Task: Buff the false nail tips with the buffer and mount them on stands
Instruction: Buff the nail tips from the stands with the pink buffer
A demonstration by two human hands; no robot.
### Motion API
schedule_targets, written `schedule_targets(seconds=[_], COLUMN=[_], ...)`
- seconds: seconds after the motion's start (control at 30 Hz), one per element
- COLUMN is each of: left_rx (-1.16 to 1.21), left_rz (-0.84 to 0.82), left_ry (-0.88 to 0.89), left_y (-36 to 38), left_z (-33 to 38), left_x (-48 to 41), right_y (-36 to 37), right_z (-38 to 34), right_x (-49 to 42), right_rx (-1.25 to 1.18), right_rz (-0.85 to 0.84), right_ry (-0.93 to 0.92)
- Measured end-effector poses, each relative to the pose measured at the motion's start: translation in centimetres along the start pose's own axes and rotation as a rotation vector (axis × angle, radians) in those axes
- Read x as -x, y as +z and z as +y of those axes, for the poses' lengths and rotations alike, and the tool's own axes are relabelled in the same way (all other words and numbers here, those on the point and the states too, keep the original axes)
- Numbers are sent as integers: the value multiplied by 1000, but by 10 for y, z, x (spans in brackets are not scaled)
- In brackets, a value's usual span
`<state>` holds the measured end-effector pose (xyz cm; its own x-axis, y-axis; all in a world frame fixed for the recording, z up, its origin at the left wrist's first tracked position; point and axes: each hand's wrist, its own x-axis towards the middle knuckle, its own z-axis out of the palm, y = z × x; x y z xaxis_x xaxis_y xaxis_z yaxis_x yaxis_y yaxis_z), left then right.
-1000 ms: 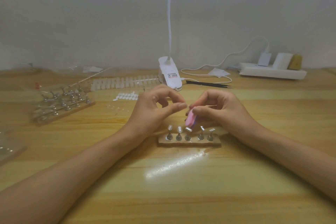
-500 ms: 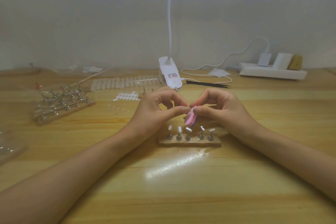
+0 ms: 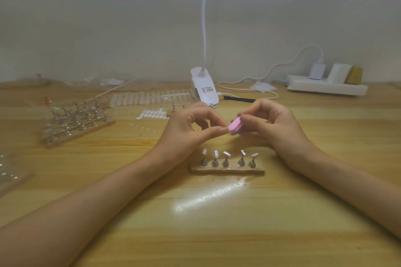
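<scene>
My right hand [image 3: 271,128] pinches a small pink buffer block [image 3: 234,128] between thumb and fingers, above the table. My left hand [image 3: 191,130] has thumb and forefinger pinched together right against the buffer's left end; a nail tip between them is too small to make out. Just below both hands a wooden strip [image 3: 227,171] carries several metal stands [image 3: 225,159], the left ones topped with pale nail tips. A long row of false nail tips [image 3: 149,96] lies behind the hands.
A second wooden base with many metal stands [image 3: 76,123] sits at the left. A white clip lamp [image 3: 205,91] stands at the back centre, a white power strip [image 3: 327,86] with plugs at the back right. White adhesive tabs [image 3: 153,114] lie near the tips.
The buffer has lifted and tilted from pointing down toward the stands to lying nearly level against my left fingertips. Both hands have stayed close together.
</scene>
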<state>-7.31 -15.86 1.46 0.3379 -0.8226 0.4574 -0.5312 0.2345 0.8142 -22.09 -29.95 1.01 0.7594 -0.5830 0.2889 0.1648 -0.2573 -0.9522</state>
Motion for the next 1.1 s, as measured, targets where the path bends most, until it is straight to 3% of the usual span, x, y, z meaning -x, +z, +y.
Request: schedule_targets(seconds=[0.07,0.17,0.27,0.4,0.5,0.63,0.77,1.1], left_rx=[3,-20,-15,-35,-33,-40,-32,-63], left_rz=[19,22,16,13,5,21,4,5], left_ry=[0,7,3,24,24,24,28,35], left_y=[0,-1,0,0,0,-1,0,0], left_z=[-1,-1,-2,-2,-2,-3,-3,-1], left_x=[0,-1,-1,-1,-1,-1,-1,0], right_y=[-1,3,-1,2,-2,2,-2,1], right_z=[0,-1,1,1,1,-1,2,0], right_x=[0,3,0,2,0,2,-1,2], right_rx=[-15,43,-15,25,-36,32,-27,15], right_rz=[-3,-149,17,-144,-18,-151,-3,-161], right_ry=[22,13,17,46,52,39,40,20])
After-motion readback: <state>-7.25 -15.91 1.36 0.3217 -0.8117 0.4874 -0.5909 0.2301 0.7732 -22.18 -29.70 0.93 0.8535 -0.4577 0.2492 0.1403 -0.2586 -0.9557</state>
